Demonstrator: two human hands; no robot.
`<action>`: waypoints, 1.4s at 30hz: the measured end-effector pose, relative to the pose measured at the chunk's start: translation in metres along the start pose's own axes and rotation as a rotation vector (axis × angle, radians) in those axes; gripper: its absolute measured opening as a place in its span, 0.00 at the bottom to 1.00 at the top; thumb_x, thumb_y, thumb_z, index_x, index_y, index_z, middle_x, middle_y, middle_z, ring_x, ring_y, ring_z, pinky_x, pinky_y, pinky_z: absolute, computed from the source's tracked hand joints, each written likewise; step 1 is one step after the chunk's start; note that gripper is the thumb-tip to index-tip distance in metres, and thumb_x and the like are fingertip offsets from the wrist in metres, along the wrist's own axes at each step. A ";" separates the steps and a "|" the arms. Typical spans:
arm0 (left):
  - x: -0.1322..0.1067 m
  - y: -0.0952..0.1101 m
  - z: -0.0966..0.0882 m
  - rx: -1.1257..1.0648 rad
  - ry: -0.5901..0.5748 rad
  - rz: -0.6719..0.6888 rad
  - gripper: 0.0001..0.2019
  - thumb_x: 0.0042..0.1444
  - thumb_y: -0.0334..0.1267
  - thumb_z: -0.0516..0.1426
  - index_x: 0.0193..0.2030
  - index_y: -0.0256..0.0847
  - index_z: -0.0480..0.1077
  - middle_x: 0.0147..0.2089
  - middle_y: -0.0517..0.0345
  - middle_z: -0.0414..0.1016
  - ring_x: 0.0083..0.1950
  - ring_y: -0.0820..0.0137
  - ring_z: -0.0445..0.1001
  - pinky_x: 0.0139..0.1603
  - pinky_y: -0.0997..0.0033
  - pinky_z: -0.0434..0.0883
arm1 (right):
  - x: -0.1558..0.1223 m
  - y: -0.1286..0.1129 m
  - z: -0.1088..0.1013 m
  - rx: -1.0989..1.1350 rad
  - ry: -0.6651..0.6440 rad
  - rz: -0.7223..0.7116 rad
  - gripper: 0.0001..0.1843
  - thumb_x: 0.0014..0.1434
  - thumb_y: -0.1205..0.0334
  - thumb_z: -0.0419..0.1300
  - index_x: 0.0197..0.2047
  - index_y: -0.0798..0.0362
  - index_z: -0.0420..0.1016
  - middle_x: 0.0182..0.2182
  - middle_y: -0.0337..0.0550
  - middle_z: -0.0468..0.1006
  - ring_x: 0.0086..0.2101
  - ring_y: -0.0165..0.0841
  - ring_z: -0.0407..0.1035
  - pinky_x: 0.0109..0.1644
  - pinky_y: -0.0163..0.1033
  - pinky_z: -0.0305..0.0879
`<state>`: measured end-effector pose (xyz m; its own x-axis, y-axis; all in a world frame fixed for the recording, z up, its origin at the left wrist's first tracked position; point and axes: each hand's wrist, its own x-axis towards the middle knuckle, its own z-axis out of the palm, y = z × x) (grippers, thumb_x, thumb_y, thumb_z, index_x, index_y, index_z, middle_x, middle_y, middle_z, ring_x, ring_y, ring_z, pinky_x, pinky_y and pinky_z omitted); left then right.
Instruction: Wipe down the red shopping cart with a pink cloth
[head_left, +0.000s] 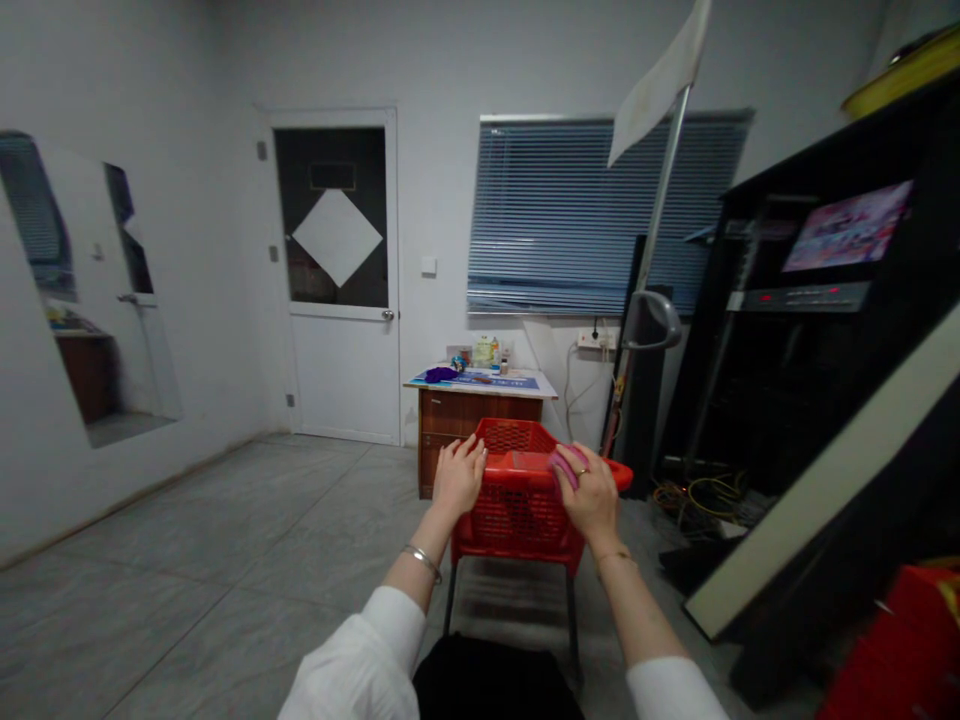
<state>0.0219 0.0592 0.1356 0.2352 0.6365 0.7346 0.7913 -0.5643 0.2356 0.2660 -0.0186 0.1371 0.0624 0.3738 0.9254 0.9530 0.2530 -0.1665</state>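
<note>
A red plastic shopping cart (pixel 525 515) on dark legs stands right in front of me. My left hand (pixel 459 478) is on the left end of its handle, with the fingers bent over the bar. On the right part of the handle (pixel 525 462), my right hand (pixel 589 490) grips a pink cloth or sponge (pixel 568 466) and presses it against the bar. The lower fingers of that hand are partly hidden. Through the mesh, the inside of the basket shows only dimly.
Beyond the cart stands a brown desk (pixel 480 408) bearing a purple cloth (pixel 440 374) and small bottles. A white door (pixel 341 380) is at the back left. On the right are a metal pole (pixel 664 190), a black rack (pixel 810 370), cables (pixel 709 495) and a leaning pale board (pixel 825 500).
</note>
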 end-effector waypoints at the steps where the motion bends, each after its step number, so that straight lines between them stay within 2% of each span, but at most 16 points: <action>1: 0.000 0.000 0.001 0.001 0.008 0.000 0.21 0.71 0.44 0.44 0.60 0.47 0.72 0.64 0.53 0.73 0.66 0.62 0.65 0.68 0.49 0.61 | 0.000 0.013 -0.005 -0.004 0.035 0.057 0.20 0.67 0.50 0.53 0.54 0.48 0.77 0.54 0.49 0.74 0.52 0.38 0.67 0.58 0.45 0.62; 4: 0.000 0.003 0.002 0.016 0.020 -0.030 0.20 0.70 0.44 0.44 0.59 0.47 0.73 0.64 0.54 0.72 0.66 0.60 0.65 0.68 0.47 0.61 | -0.001 0.034 -0.013 -0.023 0.097 0.241 0.22 0.66 0.47 0.52 0.53 0.50 0.78 0.54 0.51 0.74 0.50 0.40 0.68 0.55 0.46 0.64; 7: 0.000 0.008 0.002 0.039 0.016 -0.075 0.21 0.70 0.44 0.44 0.59 0.46 0.73 0.65 0.54 0.72 0.65 0.56 0.65 0.67 0.42 0.61 | -0.001 0.015 -0.006 -0.021 0.104 0.319 0.23 0.67 0.47 0.51 0.53 0.49 0.78 0.54 0.50 0.74 0.49 0.40 0.68 0.54 0.46 0.64; 9: 0.000 0.009 0.003 0.053 0.010 -0.091 0.21 0.70 0.45 0.44 0.60 0.46 0.72 0.65 0.54 0.71 0.65 0.54 0.65 0.67 0.40 0.60 | -0.002 -0.013 0.004 0.009 0.063 0.220 0.22 0.67 0.49 0.51 0.55 0.48 0.77 0.54 0.49 0.74 0.50 0.39 0.67 0.56 0.46 0.62; 12: -0.001 0.006 0.005 0.061 0.013 -0.073 0.21 0.70 0.45 0.44 0.60 0.46 0.72 0.65 0.54 0.71 0.65 0.55 0.65 0.67 0.41 0.60 | -0.001 -0.055 0.017 0.035 -0.046 -0.002 0.22 0.67 0.49 0.53 0.61 0.45 0.71 0.56 0.46 0.73 0.53 0.39 0.66 0.60 0.47 0.59; 14: -0.001 0.000 0.006 0.056 0.019 -0.038 0.21 0.71 0.44 0.44 0.61 0.46 0.71 0.65 0.52 0.71 0.65 0.58 0.65 0.67 0.43 0.61 | 0.000 -0.067 0.020 0.024 -0.092 -0.075 0.23 0.66 0.50 0.54 0.63 0.44 0.69 0.57 0.46 0.72 0.54 0.40 0.65 0.60 0.47 0.59; 16: -0.001 -0.006 0.006 0.045 0.023 0.002 0.21 0.71 0.44 0.44 0.61 0.46 0.71 0.64 0.52 0.72 0.66 0.61 0.65 0.68 0.46 0.61 | 0.002 -0.061 0.017 0.020 -0.115 -0.105 0.23 0.67 0.50 0.54 0.62 0.43 0.70 0.58 0.46 0.72 0.54 0.39 0.65 0.59 0.46 0.60; 19: -0.001 -0.013 0.005 0.037 0.028 0.028 0.21 0.71 0.44 0.43 0.61 0.46 0.70 0.64 0.51 0.72 0.66 0.63 0.66 0.68 0.50 0.61 | 0.004 -0.023 0.005 0.028 -0.098 -0.081 0.21 0.67 0.51 0.53 0.60 0.46 0.72 0.56 0.47 0.73 0.53 0.38 0.67 0.58 0.45 0.62; 22: -0.001 -0.013 0.004 0.036 0.033 0.011 0.21 0.71 0.44 0.43 0.60 0.45 0.71 0.64 0.51 0.72 0.66 0.63 0.66 0.68 0.50 0.61 | 0.003 0.020 -0.010 0.012 -0.020 0.033 0.22 0.67 0.49 0.52 0.56 0.50 0.75 0.53 0.50 0.75 0.51 0.39 0.68 0.58 0.46 0.64; 25: -0.001 -0.008 0.005 0.032 0.043 -0.028 0.21 0.71 0.43 0.43 0.59 0.44 0.72 0.64 0.51 0.72 0.65 0.61 0.66 0.67 0.48 0.62 | 0.001 0.032 -0.014 -0.023 0.028 0.164 0.23 0.67 0.47 0.52 0.55 0.51 0.76 0.53 0.51 0.74 0.50 0.40 0.69 0.56 0.48 0.65; 28: -0.001 -0.002 0.006 0.039 0.051 -0.064 0.21 0.71 0.43 0.43 0.59 0.44 0.72 0.64 0.51 0.72 0.64 0.58 0.66 0.67 0.46 0.62 | 0.001 0.003 -0.002 -0.023 0.046 0.192 0.23 0.67 0.48 0.51 0.56 0.51 0.76 0.53 0.51 0.74 0.50 0.40 0.68 0.56 0.48 0.64; 32: -0.001 -0.001 0.005 0.058 0.054 -0.061 0.21 0.70 0.44 0.43 0.59 0.43 0.72 0.64 0.51 0.72 0.63 0.57 0.66 0.66 0.45 0.62 | 0.002 -0.060 0.019 0.023 -0.039 -0.007 0.20 0.67 0.51 0.54 0.58 0.46 0.74 0.56 0.48 0.73 0.54 0.40 0.65 0.60 0.48 0.61; 35: -0.002 -0.005 0.004 0.060 0.047 -0.041 0.22 0.71 0.43 0.43 0.60 0.42 0.71 0.64 0.50 0.72 0.63 0.58 0.66 0.66 0.46 0.62 | 0.005 -0.079 0.022 0.020 -0.111 -0.107 0.20 0.66 0.52 0.56 0.60 0.43 0.73 0.58 0.46 0.72 0.55 0.41 0.64 0.61 0.50 0.60; 38: -0.002 -0.010 0.001 0.051 0.034 -0.013 0.22 0.71 0.44 0.43 0.61 0.42 0.71 0.64 0.49 0.72 0.64 0.60 0.67 0.66 0.48 0.62 | 0.006 -0.058 0.014 0.046 -0.144 -0.126 0.21 0.67 0.52 0.55 0.60 0.43 0.72 0.58 0.47 0.72 0.55 0.39 0.65 0.59 0.48 0.62; 42: -0.002 -0.008 0.000 0.050 0.036 -0.014 0.22 0.71 0.43 0.42 0.61 0.42 0.71 0.64 0.49 0.72 0.63 0.60 0.67 0.66 0.48 0.62 | 0.003 0.000 -0.004 0.056 -0.036 0.030 0.22 0.67 0.49 0.52 0.57 0.49 0.75 0.54 0.50 0.74 0.52 0.39 0.68 0.58 0.47 0.64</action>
<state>0.0146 0.0625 0.1322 0.2044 0.6241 0.7542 0.8219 -0.5279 0.2141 0.2671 -0.0207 0.1414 0.0793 0.4135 0.9070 0.9329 0.2899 -0.2137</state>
